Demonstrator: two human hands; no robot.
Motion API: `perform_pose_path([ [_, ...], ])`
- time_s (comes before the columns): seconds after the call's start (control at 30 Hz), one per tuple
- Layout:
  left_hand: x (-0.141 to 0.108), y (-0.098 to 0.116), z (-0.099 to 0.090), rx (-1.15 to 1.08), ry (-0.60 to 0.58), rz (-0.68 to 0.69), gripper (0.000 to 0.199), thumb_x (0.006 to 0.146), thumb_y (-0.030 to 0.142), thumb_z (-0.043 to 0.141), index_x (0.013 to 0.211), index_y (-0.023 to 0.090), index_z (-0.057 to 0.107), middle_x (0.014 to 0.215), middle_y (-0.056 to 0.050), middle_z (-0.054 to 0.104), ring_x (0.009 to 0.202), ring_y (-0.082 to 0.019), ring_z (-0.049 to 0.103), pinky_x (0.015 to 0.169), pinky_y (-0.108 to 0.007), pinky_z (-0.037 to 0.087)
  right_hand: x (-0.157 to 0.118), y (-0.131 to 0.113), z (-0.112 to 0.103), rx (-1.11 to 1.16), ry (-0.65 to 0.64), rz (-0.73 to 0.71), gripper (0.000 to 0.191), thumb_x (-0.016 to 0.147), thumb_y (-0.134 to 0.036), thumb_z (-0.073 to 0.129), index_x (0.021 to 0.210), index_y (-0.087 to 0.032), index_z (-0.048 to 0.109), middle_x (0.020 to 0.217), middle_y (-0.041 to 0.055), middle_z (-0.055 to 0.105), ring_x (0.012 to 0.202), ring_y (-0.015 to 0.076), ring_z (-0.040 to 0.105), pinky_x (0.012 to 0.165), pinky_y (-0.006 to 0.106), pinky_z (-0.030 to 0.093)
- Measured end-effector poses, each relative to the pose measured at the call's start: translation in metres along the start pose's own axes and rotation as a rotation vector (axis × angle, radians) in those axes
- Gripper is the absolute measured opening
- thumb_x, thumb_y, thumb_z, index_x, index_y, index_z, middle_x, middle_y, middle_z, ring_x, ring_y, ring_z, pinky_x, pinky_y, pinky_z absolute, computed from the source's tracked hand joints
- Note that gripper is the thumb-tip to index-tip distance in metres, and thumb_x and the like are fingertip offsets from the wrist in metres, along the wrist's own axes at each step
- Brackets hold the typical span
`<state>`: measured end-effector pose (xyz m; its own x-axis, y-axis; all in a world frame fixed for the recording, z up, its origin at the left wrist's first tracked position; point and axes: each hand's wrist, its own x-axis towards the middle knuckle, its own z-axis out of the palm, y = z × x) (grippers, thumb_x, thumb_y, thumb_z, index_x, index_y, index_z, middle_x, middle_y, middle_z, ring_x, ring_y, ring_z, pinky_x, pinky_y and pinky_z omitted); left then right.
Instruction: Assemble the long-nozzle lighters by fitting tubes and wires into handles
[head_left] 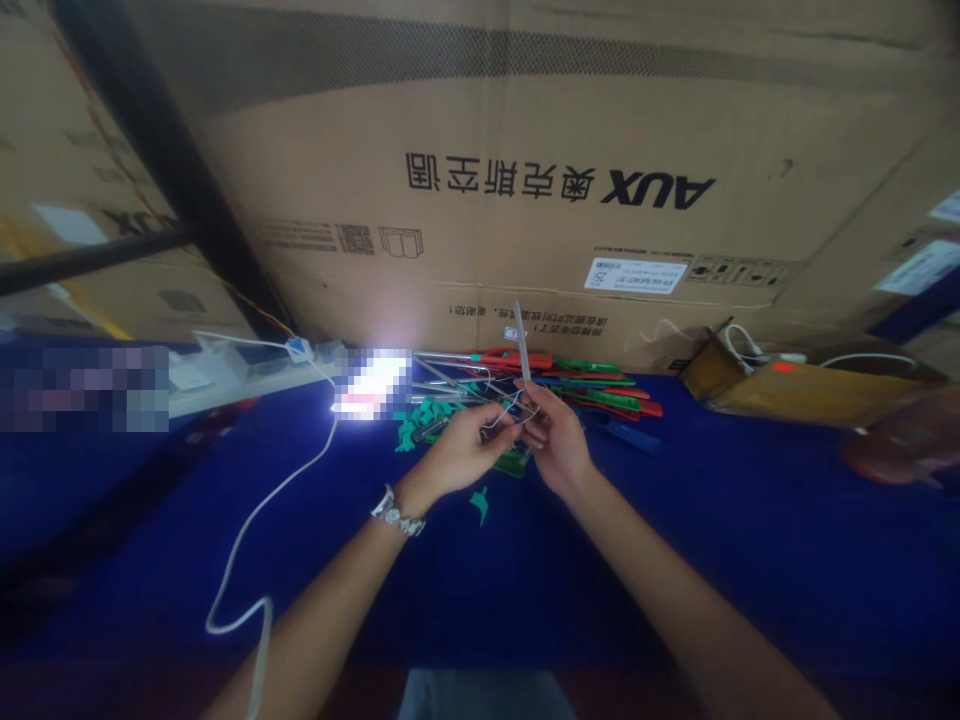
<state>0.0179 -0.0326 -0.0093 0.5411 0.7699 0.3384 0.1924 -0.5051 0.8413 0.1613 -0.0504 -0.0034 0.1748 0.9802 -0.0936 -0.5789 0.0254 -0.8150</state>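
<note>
Just left of centre, my left hand (pixel 472 448), with a metal watch (pixel 397 513) on its wrist, is closed on a thin white wire (pixel 510 406). My right hand (pixel 556 437) is closed beside it, gripping a narrow grey strip (pixel 522 340) that points up and away from me. The wire loops between the two hands. Behind them lies a pile of red and green handled tools (pixel 615 400) with metal shafts. Teal plastic pieces (pixel 427 415) sit to the left of the pile, and one loose teal piece (pixel 479 505) lies nearer to me.
A large cardboard box (pixel 480 220) stands behind the blue table surface (pixel 675 560). At the left are a bright blurred screen (pixel 373 383) and a white cable (pixel 247 520). An open cardboard box (pixel 795 390) with white cables stands at the right, near a blurred reddish-brown object (pixel 896 445).
</note>
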Motion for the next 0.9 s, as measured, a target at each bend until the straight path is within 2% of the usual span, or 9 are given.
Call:
perform_pose_path([
  [0.17,-0.001,-0.001,-0.01,0.052,-0.065,0.012,0.02,0.093,0.03,0.057,0.078,0.018,0.063,0.074,0.001,0.065,0.068,-0.014,0.058,0.066,-0.027,0.046,-0.002,0.001,0.002,-0.04,-0.006,-0.01,0.03,0.063,-0.035,0.082,0.085,-0.017,0.076,0.065,-0.0072,0.051,0.038,0.0004,0.025,0.035,0.021,0.012],
  [0.3,-0.001,-0.003,-0.013,0.095,-0.078,0.024,0.019,0.094,0.029,0.055,0.079,0.018,0.062,0.073,0.001,0.065,0.068,-0.014,0.059,0.067,-0.028,0.048,-0.004,0.0,0.003,-0.039,-0.013,0.012,0.032,0.062,-0.038,0.083,0.084,-0.016,0.076,0.064,-0.007,0.049,0.039,0.0014,0.032,0.034,0.02,0.013],
  [0.4,-0.002,-0.003,-0.014,0.218,0.081,0.128,0.01,0.089,0.023,0.061,0.098,0.019,0.062,0.088,-0.002,0.067,0.081,-0.018,0.064,0.076,-0.034,0.052,-0.005,0.0,0.005,-0.048,-0.009,0.011,0.033,0.062,-0.04,0.082,0.082,-0.015,0.075,0.061,-0.0066,0.048,0.042,0.0036,0.039,0.034,0.02,0.014],
  [0.5,-0.004,0.003,-0.01,0.393,0.327,0.37,0.039,0.081,0.014,0.066,0.118,0.019,0.056,0.118,-0.011,0.061,0.112,-0.026,0.058,0.095,-0.045,0.049,-0.006,0.001,0.008,-0.034,0.016,0.022,0.029,0.061,-0.039,0.082,0.075,-0.016,0.071,0.061,-0.0055,0.051,0.044,0.0053,0.044,0.035,0.02,0.014],
  [0.53,-0.005,0.007,-0.008,0.447,0.374,0.438,0.039,0.08,0.013,0.066,0.117,0.019,0.056,0.123,-0.012,0.058,0.117,-0.027,0.055,0.098,-0.048,0.047,-0.007,0.002,0.008,-0.023,0.029,0.032,0.028,0.061,-0.038,0.082,0.073,-0.017,0.069,0.06,-0.0056,0.052,0.044,0.0057,0.044,0.035,0.02,0.015],
  [0.6,-0.005,0.014,-0.002,0.533,0.403,0.511,0.025,0.082,0.013,0.065,0.104,0.021,0.059,0.118,-0.009,0.061,0.111,-0.027,0.057,0.094,-0.048,0.048,-0.008,0.003,0.009,-0.008,0.045,0.054,0.026,0.061,-0.037,0.081,0.07,-0.018,0.066,0.056,-0.0063,0.051,0.044,0.0061,0.042,0.036,0.021,0.015],
  [0.67,-0.005,0.018,0.006,0.596,0.384,0.472,0.013,0.084,0.016,0.067,0.095,0.021,0.061,0.113,-0.008,0.062,0.106,-0.027,0.058,0.091,-0.047,0.049,-0.008,0.005,0.009,0.0,0.041,0.067,0.023,0.062,-0.035,0.079,0.07,-0.018,0.065,0.052,-0.0066,0.051,0.044,0.0068,0.041,0.037,0.021,0.017],
  [0.77,-0.003,0.016,0.013,0.557,0.405,0.377,0.013,0.084,0.017,0.07,0.095,0.019,0.063,0.105,-0.008,0.061,0.101,-0.026,0.058,0.087,-0.044,0.052,-0.009,0.007,0.01,0.026,0.048,0.087,0.021,0.061,-0.033,0.078,0.07,-0.018,0.066,0.054,-0.0054,0.055,0.048,0.0081,0.045,0.039,0.021,0.019],
  [0.9,-0.003,0.011,0.014,0.543,0.424,0.37,0.011,0.086,0.012,0.067,0.092,0.021,0.068,0.1,-0.006,0.062,0.096,-0.023,0.058,0.081,-0.039,0.054,-0.012,0.008,0.015,0.058,0.083,0.108,0.02,0.061,-0.032,0.079,0.066,-0.018,0.066,0.055,-0.0053,0.054,0.047,0.0076,0.041,0.039,0.022,0.019],
])
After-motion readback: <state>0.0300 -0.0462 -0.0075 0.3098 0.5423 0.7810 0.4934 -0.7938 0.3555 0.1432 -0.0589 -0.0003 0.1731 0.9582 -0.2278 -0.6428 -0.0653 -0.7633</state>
